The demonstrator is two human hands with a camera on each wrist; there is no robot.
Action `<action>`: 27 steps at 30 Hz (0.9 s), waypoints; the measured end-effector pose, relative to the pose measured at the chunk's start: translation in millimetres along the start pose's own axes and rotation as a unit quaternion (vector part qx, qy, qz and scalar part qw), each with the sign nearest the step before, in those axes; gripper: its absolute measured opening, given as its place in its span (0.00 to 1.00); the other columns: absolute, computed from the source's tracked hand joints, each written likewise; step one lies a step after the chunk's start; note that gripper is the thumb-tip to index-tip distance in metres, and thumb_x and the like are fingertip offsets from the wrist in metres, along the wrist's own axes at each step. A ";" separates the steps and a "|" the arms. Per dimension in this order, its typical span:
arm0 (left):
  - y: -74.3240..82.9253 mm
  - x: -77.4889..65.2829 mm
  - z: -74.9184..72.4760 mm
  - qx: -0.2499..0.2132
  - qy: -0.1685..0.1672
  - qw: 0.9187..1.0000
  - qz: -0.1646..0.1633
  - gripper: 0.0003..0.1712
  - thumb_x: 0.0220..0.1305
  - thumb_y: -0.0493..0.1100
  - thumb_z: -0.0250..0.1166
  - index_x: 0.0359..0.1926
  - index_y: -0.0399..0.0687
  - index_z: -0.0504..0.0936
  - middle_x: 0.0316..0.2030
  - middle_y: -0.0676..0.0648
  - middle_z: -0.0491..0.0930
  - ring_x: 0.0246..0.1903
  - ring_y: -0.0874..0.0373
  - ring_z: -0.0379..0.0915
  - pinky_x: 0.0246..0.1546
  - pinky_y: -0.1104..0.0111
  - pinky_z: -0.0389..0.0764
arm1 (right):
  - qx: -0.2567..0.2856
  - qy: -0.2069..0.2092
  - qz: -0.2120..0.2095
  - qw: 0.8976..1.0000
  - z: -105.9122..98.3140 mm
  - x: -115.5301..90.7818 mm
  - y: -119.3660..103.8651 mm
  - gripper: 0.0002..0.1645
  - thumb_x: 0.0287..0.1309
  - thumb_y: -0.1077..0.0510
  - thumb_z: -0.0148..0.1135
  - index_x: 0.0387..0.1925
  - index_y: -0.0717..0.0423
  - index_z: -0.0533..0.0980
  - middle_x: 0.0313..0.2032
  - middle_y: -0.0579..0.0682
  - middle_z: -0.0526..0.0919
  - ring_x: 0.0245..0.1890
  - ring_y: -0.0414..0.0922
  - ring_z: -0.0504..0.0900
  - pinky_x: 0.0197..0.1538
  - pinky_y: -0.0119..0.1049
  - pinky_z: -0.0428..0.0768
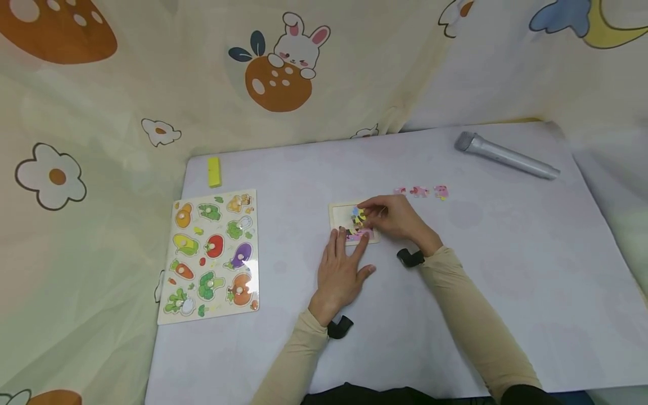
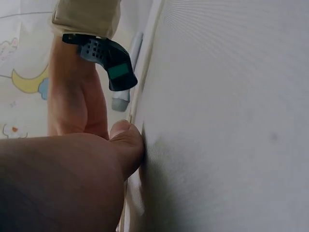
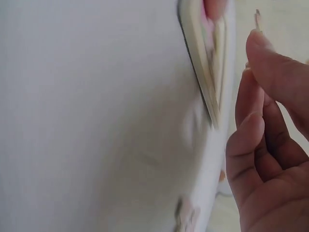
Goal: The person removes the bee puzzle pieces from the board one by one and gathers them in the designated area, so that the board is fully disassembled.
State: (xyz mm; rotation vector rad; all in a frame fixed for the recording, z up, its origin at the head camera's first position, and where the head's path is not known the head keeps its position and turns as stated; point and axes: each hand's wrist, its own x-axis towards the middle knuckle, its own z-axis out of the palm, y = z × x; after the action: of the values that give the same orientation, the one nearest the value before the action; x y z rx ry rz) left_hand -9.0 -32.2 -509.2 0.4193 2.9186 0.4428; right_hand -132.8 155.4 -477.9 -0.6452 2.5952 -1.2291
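A small wooden jigsaw tray (image 1: 331,216) lies on the white table, with pink and dark pieces (image 1: 354,235) along its near side. My left hand (image 1: 340,275) rests at its near left edge, fingers straight and fingertips on the tray. Above the tray, my right hand (image 1: 392,216) pinches a puzzle piece (image 1: 357,216) coloured yellow, blue and black between thumb and fingers. In the right wrist view that piece (image 3: 258,20) shows edge-on at the fingertips, raised off the tray. Several pink puzzle pieces (image 1: 419,192) lie in a row just beyond the right hand.
A vegetable peg board (image 1: 169,306) lies at the left of the table, and a yellow block (image 1: 214,172) behind it. At the back right lies a grey cylindrical tool (image 1: 511,156) with a wider head. A patterned cloth (image 1: 202,84) hangs behind the table.
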 end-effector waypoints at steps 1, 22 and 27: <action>0.4 -0.1 -0.2 -0.001 -0.002 1.000 -0.002 0.42 0.76 0.67 0.58 0.84 0.66 0.58 0.83 0.32 0.47 0.84 0.37 0.39 0.81 0.51 0.55 | -0.002 0.005 -0.002 1.000 -3.9 -1.8 2.1 0.22 0.57 0.65 0.80 0.54 0.59 0.87 0.38 0.53 0.91 0.38 0.48 0.88 0.44 0.39 0.83; 0.8 -0.6 3.0 0.003 0.005 1.000 -0.001 0.42 0.76 0.66 0.58 0.84 0.65 0.58 0.82 0.32 0.47 0.83 0.36 0.39 0.81 0.51 0.55 | -0.006 0.089 0.059 0.994 -83.3 -60.5 60.1 0.21 0.61 0.65 0.75 0.57 0.58 0.86 0.42 0.60 0.91 0.38 0.28 0.84 0.41 0.18 0.77; 0.4 -0.4 2.8 0.002 0.004 1.000 0.001 0.42 0.76 0.66 0.58 0.84 0.65 0.58 0.82 0.31 0.47 0.83 0.36 0.39 0.81 0.51 0.55 | -0.035 0.083 0.064 0.994 -90.1 -68.5 68.9 0.21 0.60 0.65 0.76 0.56 0.59 0.86 0.41 0.60 0.92 0.37 0.34 0.85 0.39 0.18 0.76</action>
State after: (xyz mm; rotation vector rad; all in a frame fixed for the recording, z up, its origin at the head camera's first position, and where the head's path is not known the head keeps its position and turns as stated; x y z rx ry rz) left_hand -8.0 -31.2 -511.6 0.4219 2.9274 0.4406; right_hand -124.9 287.6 -474.4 -0.3971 2.7766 -1.2027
